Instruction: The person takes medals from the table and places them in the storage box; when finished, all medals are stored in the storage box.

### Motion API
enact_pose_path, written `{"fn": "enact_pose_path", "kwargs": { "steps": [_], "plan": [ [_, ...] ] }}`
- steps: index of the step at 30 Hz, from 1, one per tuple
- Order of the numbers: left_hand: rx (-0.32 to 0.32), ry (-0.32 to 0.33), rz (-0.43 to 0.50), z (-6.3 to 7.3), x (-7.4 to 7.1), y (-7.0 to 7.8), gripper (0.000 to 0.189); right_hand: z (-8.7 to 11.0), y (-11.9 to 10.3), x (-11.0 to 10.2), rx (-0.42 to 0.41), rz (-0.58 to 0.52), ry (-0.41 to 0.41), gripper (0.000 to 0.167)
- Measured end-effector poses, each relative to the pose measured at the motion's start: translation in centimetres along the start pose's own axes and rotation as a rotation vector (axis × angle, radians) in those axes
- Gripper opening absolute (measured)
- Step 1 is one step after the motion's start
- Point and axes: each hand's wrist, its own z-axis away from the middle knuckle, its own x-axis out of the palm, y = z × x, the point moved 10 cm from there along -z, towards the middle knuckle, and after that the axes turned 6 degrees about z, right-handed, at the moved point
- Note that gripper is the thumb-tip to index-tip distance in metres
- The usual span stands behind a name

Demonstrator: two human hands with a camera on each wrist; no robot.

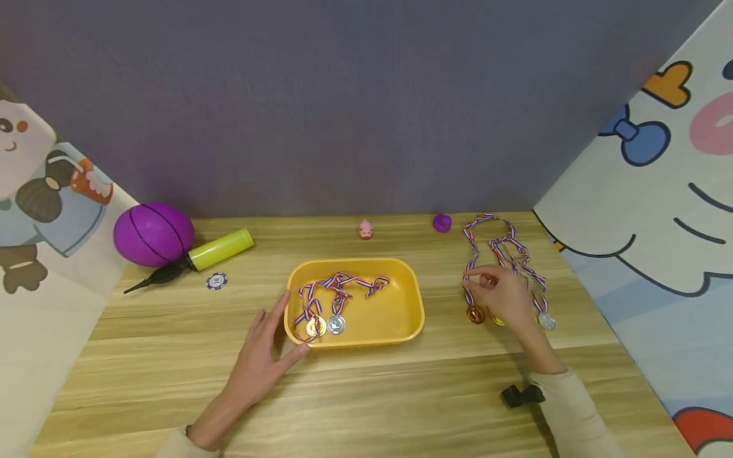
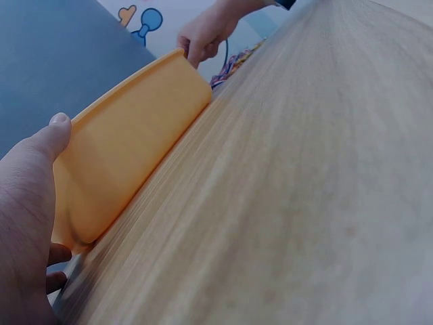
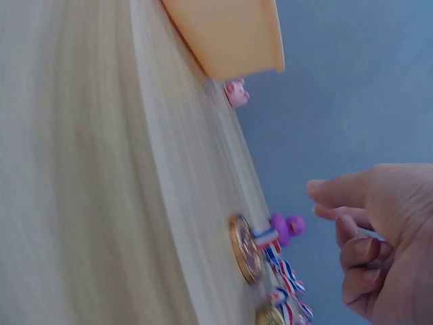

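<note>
L hand [image 1: 260, 358] at tray [image 1: 380, 318], at its L end: fingers + thumb fairly straight, spread wide around near-L corner, index by L rim, thumb at near edge, touching but not wrapped round it. R hand [image 1: 504, 299] is over the medals on the R side of table [image 1: 401, 407]: thumb + index tips close w/ small gap btwn, other fingers loosely bent, nothing held; R wrist view shows it apart from bronze medal [image 1: 476, 314], which lies just beyond the tips, ribbon [image 1: 471, 240] running up to the back. Gold medal [image 1: 497, 320] partly hidden under R hand; silver medal [image 1: 546, 321] flat on table to R, ribbons tangled behind. Tray sits approx mid-table w/ 2 medals inside, L half: gold one [image 1: 315, 326] touching or v. nr silver one [image 1: 336, 325], can't tell which. Back edge: pig [image 1: 365, 229] mid, purple toy [image 1: 441, 222] to its R. Back L: purple ball [image 1: 153, 235], pump [image 1: 222, 249] beside it, chip [image 1: 217, 281] in front of pump.
</note>
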Motion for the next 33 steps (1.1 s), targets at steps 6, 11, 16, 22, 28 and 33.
{"fn": "enact_pose_path", "kwargs": {
  "steps": [6, 11, 16, 22, 28, 33],
  "plan": [
    [0.006, 0.001, -0.002, 0.0, 0.0, 0.0, 0.102, -0.1, 1.8, 0.0, 0.028, 0.017, -0.08, 0.025],
    [0.014, 0.002, 0.001, 0.0, 0.0, 0.0, 0.102, 0.4, 2.4, 0.4, 0.052, 0.02, -0.172, 0.023],
    [0.025, 0.004, 0.009, 0.0, 0.0, 0.0, 0.103, 0.9, 2.2, 0.9, 0.048, 0.057, -0.227, 0.024],
    [0.03, 0.007, 0.014, 0.0, 0.0, -0.1, 0.103, 1.3, 2.0, 1.9, 0.053, 0.132, -0.279, 0.019],
    [0.035, 0.007, 0.014, 0.0, 0.0, -0.1, 0.103, 1.4, 0.9, 2.5, -0.004, 0.137, -0.222, 0.012],
    [0.043, 0.006, 0.016, -0.1, 0.0, 0.1, 0.103, 1.0, 1.2, 2.2, 0.017, 0.117, -0.085, 0.014]
  ]
}}
